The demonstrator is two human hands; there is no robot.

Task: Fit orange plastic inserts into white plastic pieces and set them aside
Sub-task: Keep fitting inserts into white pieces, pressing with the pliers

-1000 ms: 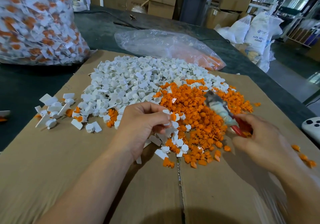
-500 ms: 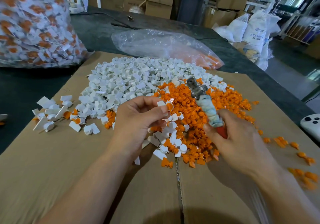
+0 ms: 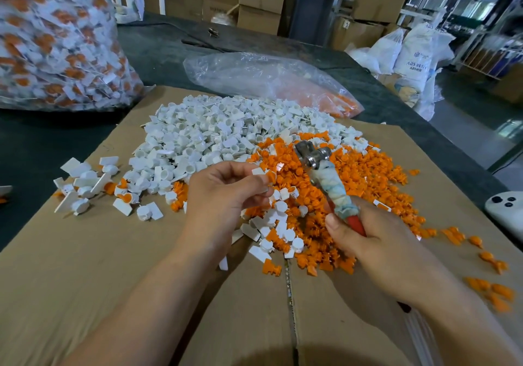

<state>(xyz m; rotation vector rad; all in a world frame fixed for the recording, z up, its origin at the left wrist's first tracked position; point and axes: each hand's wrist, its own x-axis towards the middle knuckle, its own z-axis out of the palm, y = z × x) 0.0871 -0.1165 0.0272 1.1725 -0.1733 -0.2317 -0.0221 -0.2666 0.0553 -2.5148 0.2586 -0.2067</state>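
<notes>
Head view. Pinches a white piece in left hand fingertips, raised over the orange pile, with an insert seemingly at its right end, turned toward the tool, likely for pressing home. Grips the tool's wrapped handle in a curled right hand, metal head up, just beside the piece. Has the white pile behind, within reach. Sets finished ones apart at left on cardboard, probably to avoid mixing.

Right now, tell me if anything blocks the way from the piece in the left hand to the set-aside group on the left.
Nothing tall does. The left hand pinches the piece; between it and the group only a few loose pieces lie on the cardboard.
</notes>
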